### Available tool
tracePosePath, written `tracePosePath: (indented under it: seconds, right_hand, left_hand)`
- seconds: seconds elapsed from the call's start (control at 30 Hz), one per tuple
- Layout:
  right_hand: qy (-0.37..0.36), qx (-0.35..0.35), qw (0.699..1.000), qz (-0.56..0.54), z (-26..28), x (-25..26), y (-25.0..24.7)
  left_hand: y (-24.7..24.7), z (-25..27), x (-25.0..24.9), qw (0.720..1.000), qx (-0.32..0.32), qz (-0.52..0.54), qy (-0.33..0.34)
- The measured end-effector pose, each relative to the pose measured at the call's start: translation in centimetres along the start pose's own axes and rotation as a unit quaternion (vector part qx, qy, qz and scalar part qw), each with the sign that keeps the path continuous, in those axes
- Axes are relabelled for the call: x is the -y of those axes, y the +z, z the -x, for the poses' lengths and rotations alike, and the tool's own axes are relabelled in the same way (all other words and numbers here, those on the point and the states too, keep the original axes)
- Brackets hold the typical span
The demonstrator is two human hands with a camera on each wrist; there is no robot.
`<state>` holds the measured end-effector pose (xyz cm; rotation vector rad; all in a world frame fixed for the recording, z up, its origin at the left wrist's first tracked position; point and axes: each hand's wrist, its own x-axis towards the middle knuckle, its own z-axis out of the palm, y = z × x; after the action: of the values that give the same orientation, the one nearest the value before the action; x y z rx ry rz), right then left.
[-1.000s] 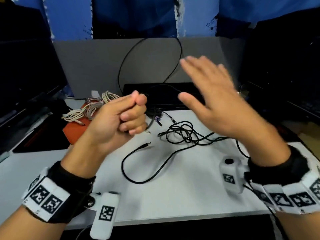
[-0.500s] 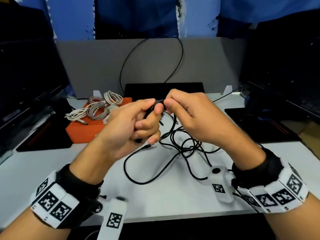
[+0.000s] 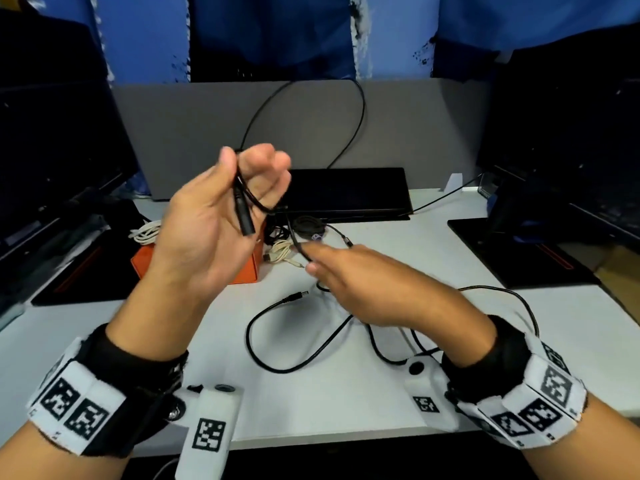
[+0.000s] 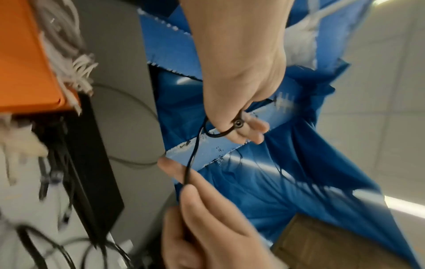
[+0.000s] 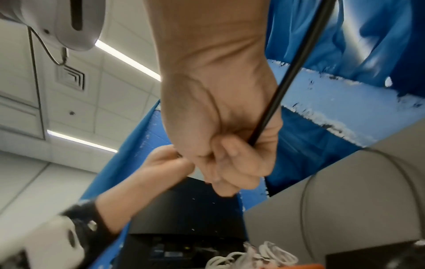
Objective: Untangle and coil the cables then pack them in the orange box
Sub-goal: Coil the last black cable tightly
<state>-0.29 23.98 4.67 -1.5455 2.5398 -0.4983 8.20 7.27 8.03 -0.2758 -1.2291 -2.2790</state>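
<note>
- Head view: my left hand point(image 3: 221, 216) is raised above the orange box point(image 3: 246, 268), its fingers curled round the socket end of the black cable point(image 3: 244, 216). My right hand point(image 3: 367, 289) is lower, just right of the box, pinching the same cable further along. The rest of the cable trails over the white desk point(image 3: 346, 403), its plug end point(image 3: 299, 295) lying free near the box. White cables point(image 3: 145, 233) lie on the box.
- Left wrist view: the left hand's fingers point(image 4: 250, 131) hold the cable's socket end and a small loop; the right hand point(image 4: 207, 214) pinches the strand below.
- Right wrist view: the right hand's fingers point(image 5: 232, 163) are closed on the cable point(image 5: 289, 76).
</note>
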Motion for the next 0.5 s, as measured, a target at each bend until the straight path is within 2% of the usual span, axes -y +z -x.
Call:
tracePosePath:
  seconds: [0.07, 0.1, 0.13, 0.2, 0.23, 0.27, 0.3, 0.33, 0.43, 0.5]
  right_hand:
    - [-0.017, 0.046, 0.999, 0.006, 0.8, 1.1, -0.1]
    - [-0.026, 0.058, 0.998, 0.009, 1.1, 1.5, -0.3]
    - [-0.038, 0.061, 0.997, 0.014, 1.5, 1.7, -0.6]
    - [-0.062, 0.042, 0.997, 0.036, 2.1, 1.7, -1.5]
    - [-0.067, 0.021, 0.997, 0.044, 2.2, 1.5, -2.1]
    - [-0.067, -0.005, 0.997, 0.041, 2.1, 1.0, -2.7]
    - [-0.066, -0.034, 0.997, 0.025, 2.0, 0.4, -3.4]
    - [-0.065, -0.059, 0.996, 0.0, 1.9, -0.2, -3.9]
    - [-0.056, -0.099, 0.99, -0.084, 1.5, -2.0, -4.8]
    - [-0.051, -0.11, 0.987, -0.105, 1.3, -2.9, -5.0]
  left_hand:
    - [-0.3, 0.2, 0.8, 0.983, 0.011, -0.183, 0.029]
    - [-0.4, 0.4, 1.2, 0.955, 0.031, -0.29, 0.053]
    - [-0.6, 0.6, 1.6, 0.909, 0.059, -0.405, 0.079]
    - [-1.0, 0.7, 2.0, 0.786, 0.127, -0.596, 0.106]
    - [-1.0, 0.9, 1.8, 0.733, 0.155, -0.655, 0.094]
    - [-1.0, 0.9, 1.5, 0.7, 0.18, -0.689, 0.061]
    - [-1.0, 0.9, 1.2, 0.69, 0.208, -0.693, 0.014]
    - [-1.0, 0.9, 0.9, 0.702, 0.236, -0.671, -0.04]
    - [-1.9, 0.6, 0.1, 0.776, 0.305, -0.522, -0.178]
    - [-3.0, 0.3, -0.5, 0.828, 0.318, -0.408, -0.218]
